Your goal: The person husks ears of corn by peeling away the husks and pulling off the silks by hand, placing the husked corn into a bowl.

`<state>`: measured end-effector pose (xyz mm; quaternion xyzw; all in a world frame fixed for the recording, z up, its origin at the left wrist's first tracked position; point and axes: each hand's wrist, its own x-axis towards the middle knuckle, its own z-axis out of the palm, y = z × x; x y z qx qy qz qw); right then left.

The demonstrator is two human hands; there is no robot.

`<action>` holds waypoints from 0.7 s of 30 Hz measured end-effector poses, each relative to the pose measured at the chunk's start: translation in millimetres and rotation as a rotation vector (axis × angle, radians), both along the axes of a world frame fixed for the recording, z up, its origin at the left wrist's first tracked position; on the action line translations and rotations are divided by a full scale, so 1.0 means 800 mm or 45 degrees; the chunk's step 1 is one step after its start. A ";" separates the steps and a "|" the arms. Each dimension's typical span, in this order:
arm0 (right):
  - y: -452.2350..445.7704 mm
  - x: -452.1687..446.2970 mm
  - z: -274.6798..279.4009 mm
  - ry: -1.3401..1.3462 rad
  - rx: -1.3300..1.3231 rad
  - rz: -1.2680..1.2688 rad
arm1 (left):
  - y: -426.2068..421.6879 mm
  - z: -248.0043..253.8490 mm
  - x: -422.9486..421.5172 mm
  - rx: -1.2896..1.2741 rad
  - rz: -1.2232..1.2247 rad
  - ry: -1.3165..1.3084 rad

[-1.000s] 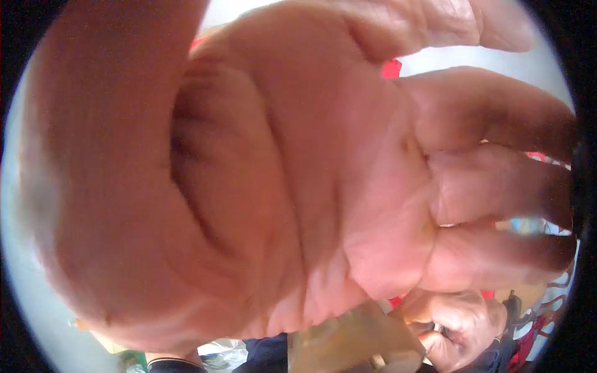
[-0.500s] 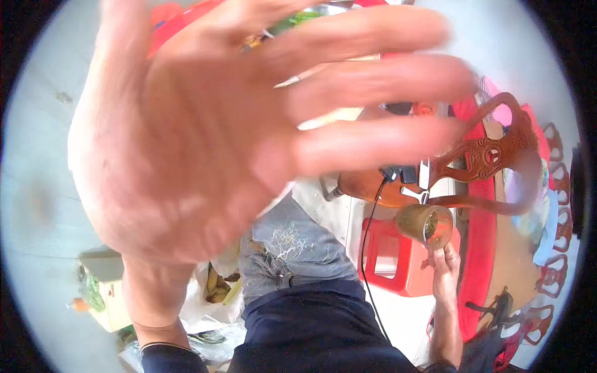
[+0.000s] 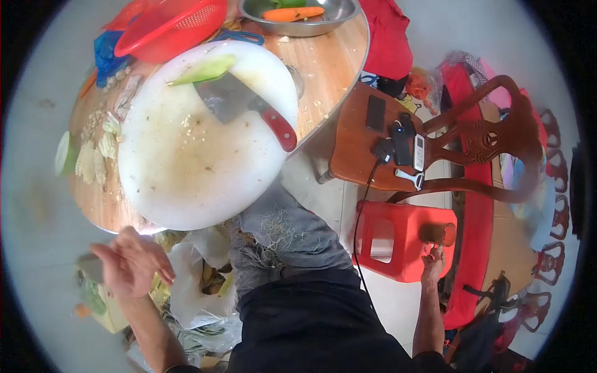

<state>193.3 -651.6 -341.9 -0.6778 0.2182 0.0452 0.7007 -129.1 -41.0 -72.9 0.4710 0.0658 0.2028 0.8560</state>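
Right hand (image 3: 433, 264), at 4 o'clock: fingers are curled and set against the near side of a brown cylindrical mug (image 3: 437, 234); whether a firm grip is applied cannot be told. The mug is found between 3 and 4 o'clock, over the top of a red plastic stool (image 3: 407, 264).

Left hand (image 3: 137, 264), at 8 o'clock: fingers are loosely spread and slightly bent, the palm bared. It is placed just beside the near edge of a round wood-grain table (image 3: 333, 62).

On the table, toward 10 o'clock: a round white cutting board (image 3: 186, 168). A broad steel cleaver with a red handle (image 3: 233, 99) is laid flat at the board's own 2 o'clock; a pale-green vegetable piece (image 3: 202, 70) is set near its 12.

Farther out: a red plastic colander (image 3: 180, 31) is stood at 11 o'clock; an orange carrot (image 3: 292, 13) is contained in a shallow steel bowl (image 3: 280, 28) at 12.

At 2 o'clock, a carved brown wooden chair (image 3: 354, 155): a dark rectangular phone (image 3: 375, 113) and a white remote control (image 3: 419, 152) are laid upon its seat.
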 end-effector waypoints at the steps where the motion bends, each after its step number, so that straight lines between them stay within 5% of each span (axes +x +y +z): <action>1: -0.020 0.002 -0.020 -0.036 -0.020 0.010 | -0.001 -0.013 -0.017 0.010 -0.041 0.088; 4: -0.052 0.003 -0.025 -0.046 0.031 0.012 | 0.003 -0.041 -0.065 0.254 -0.064 0.496; 14: -0.124 -0.002 -0.042 -0.080 -0.205 0.060 | -0.006 -0.135 -0.179 0.315 -0.242 1.890; 18: -0.132 0.002 -0.044 0.014 -0.082 -0.088 | -0.003 -0.208 -0.226 0.261 -0.246 1.987; 20: -0.160 0.007 -0.062 -0.016 -0.115 0.066 | -0.011 -0.243 -0.209 1.009 -0.927 2.105; 21: -0.156 0.004 -0.056 -0.079 -0.233 0.183 | -0.019 -0.268 -0.210 1.361 -0.901 2.036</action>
